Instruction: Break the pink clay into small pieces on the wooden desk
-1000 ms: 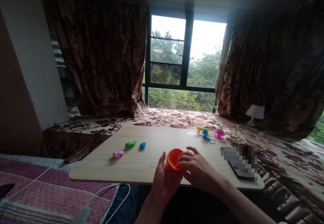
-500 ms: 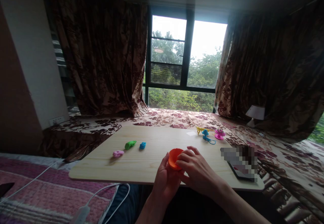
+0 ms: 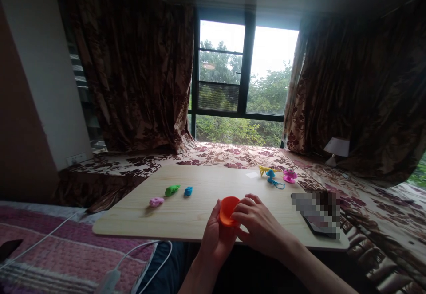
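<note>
Barely changed from half a second ago: orange clay bowl (image 3: 228,209) sits slightly further left and a touch nearer the body, both hands shifting with it. Loose pieces on the wooden tabletop (image 3: 186,223) stay where they were.

Bowl count: one, held up between the fingers over the near edge, mouth tilted toward the viewer. Left hand (image 3: 218,234) cups it, thumb raised along the left side; the other left fingers, under the bowl, are mostly hidden. Right hand (image 3: 261,221) has fingers bent over the right rim, clamped on the wall, thumb lower down outside; exact thumb contact cannot be told.

Left of the left thumb and farther off, three small lumps, well apart from the fingers: one pink lump (image 3: 156,202), one green lump (image 3: 172,190), one blue lump (image 3: 188,191).

Beyond the right fingertips, at the far edge, three figures: one yellow figure (image 3: 265,170), one blue mushroom (image 3: 270,174) with a blue loop (image 3: 279,185) beside it, one magenta figure (image 3: 290,176). One white slip (image 3: 252,175) near the yellow one.

Right of the right fingers, one flat dark-edged object (image 3: 319,216), its surface pixelated. Farther right, one lamp (image 3: 337,147).
</note>
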Demonstrator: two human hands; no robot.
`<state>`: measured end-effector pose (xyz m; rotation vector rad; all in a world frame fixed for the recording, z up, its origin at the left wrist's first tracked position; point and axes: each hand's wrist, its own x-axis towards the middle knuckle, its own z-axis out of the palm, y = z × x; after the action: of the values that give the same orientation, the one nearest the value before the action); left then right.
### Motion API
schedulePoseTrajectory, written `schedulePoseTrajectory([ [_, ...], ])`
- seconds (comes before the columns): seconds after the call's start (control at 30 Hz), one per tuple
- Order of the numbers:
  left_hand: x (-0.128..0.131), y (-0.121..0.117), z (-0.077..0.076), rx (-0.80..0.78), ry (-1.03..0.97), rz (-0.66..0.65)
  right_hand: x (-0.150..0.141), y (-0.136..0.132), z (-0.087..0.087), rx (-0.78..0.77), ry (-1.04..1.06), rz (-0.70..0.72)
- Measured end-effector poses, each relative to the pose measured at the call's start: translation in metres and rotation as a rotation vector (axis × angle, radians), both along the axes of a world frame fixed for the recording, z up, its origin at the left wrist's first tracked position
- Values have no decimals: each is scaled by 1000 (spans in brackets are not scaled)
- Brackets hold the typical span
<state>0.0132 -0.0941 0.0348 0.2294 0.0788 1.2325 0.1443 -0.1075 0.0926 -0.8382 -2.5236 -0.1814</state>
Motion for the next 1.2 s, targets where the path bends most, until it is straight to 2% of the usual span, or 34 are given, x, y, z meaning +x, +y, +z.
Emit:
schedulePoseTrajectory([
  [0.2, -5, -3, 1, 4, 34, -23, 6, 4, -1, -15, -5, 92],
  [0.4, 5, -3, -1, -16, 43, 20, 5, 3, -2, -18, 21, 11],
  [0.6, 2, -3, -1, 37, 3, -3, 6, 4, -1, -45, 32, 71],
  [0.83, 6, -1, -2, 47, -12, -25, 6, 3, 0, -16, 32, 30],
  [1.03, 0, -2, 2, 89, -30, -120, 8, 5, 4, -25, 8, 106],
  [1.2, 3, 0, 2, 88, -66, -105, 8, 4, 7, 5, 14, 73],
])
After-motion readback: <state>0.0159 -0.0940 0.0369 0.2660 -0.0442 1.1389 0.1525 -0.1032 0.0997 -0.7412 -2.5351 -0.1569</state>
